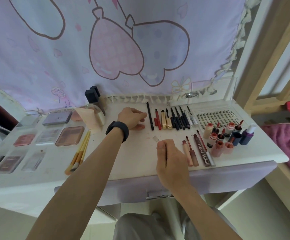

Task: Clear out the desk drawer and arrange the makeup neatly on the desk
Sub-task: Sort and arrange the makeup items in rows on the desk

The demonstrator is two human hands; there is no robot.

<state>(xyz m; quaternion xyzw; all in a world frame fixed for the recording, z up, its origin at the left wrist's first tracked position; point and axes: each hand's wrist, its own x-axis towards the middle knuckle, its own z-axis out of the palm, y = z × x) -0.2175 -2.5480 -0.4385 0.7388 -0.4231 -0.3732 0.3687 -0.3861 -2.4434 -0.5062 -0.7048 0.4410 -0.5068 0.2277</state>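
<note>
R hand [171, 159] pinches thin applicator [156, 138]; L hand [133, 118] beside black pencil [150, 118].

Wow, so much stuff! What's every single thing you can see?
desk: one, white; middle
curtain: one, lilac; behind the desk
drawer: one, lilac; under the desktop
palettes: about nine, pink, brown, purple; desk's left
brushes: about three, orange-yellow; beside the palettes
pencils and liners: about ten, black, red, gold; back centre
lash tray: one, clear; back right
lip tubes: about four, pink, dark red; front right
small bottles: a cluster, pink, red, purple; right edge
dark bottle: one, black-capped; by the curtain
wristband: one, black; left wrist
left grip: one, bare; resting on the desk, back centre
right grip: one, bare; pinching a thin applicator, front centre
</note>
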